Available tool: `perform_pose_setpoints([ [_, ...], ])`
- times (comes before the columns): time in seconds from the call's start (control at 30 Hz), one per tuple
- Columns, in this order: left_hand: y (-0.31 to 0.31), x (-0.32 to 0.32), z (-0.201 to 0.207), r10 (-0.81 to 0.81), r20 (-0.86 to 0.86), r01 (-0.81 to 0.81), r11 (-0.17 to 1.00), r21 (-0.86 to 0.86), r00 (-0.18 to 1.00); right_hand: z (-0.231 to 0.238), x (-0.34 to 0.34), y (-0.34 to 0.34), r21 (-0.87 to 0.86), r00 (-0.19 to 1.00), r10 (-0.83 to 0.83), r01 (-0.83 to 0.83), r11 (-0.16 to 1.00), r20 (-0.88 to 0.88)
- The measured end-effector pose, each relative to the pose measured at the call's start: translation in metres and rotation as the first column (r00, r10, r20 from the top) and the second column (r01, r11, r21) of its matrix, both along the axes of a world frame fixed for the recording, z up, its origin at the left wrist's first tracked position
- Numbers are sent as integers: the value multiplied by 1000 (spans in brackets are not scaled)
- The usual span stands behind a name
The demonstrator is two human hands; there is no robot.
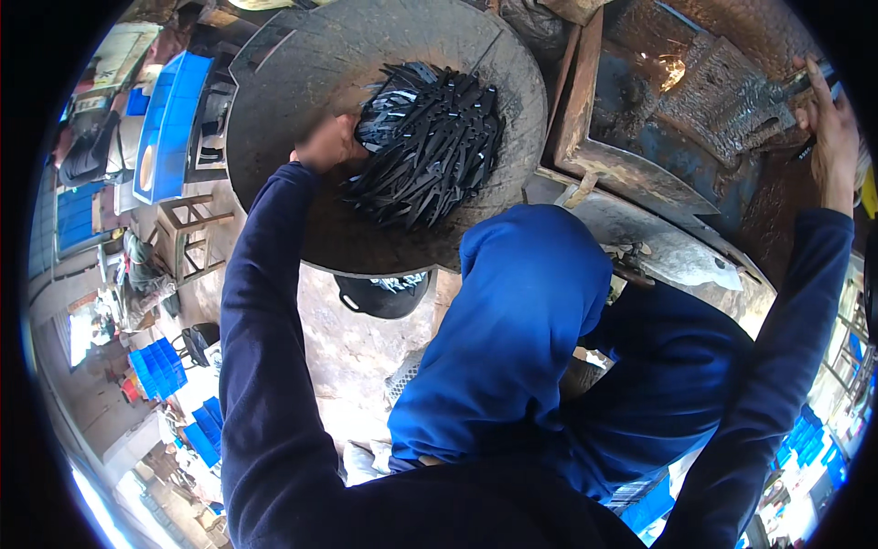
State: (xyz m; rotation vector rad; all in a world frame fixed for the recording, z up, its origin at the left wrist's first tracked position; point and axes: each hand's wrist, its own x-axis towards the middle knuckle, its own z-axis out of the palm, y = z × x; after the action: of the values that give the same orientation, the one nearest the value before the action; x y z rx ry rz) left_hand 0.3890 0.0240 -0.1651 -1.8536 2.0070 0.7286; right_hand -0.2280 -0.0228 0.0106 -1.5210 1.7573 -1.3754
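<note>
A heap of thin dark metal strips point(430, 146), shaped like small blades, lies in a wide round metal pan point(274, 101) ahead of me. My left hand point(329, 145) is at the heap's left side, touching it; it is smeared and its fingertips are hidden, so I cannot tell what it holds. At the far right, my right hand point(830, 137) is closed round a dark metal rod point(805, 84) by a wet, grimy machine point(722, 96), one finger stretched along it. An orange-yellow bright spot point(672, 73), like sparks, shows on the machine.
A black tub point(384, 297) with light metal pieces stands below the pan's near rim. My bent knee point(540, 265) is close to the pan. A blue crate point(172, 128) and a wooden stool point(190, 233) stand to the left. A rusty metal tray edge point(631, 169) borders the machine.
</note>
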Motion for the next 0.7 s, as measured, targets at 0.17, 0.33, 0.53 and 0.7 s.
perform_pose_setpoints([
  [0.17,1,-3,-1,12,205,-23,999,47,979,-5,-2,-2,-50,1000,-5,6,999,14],
  [0.33,3,0,-2,-4,218,1,1000,14,976,-6,-4,-2,-64,1000,-5,6,998,9],
  [0.53,13,-1,1,-129,224,153,984,-92,966,-3,1,0,-52,1000,20,-19,998,21],
  [0.7,15,-13,8,-202,390,217,976,5,898,-2,7,2,-61,998,45,-42,997,41],
])
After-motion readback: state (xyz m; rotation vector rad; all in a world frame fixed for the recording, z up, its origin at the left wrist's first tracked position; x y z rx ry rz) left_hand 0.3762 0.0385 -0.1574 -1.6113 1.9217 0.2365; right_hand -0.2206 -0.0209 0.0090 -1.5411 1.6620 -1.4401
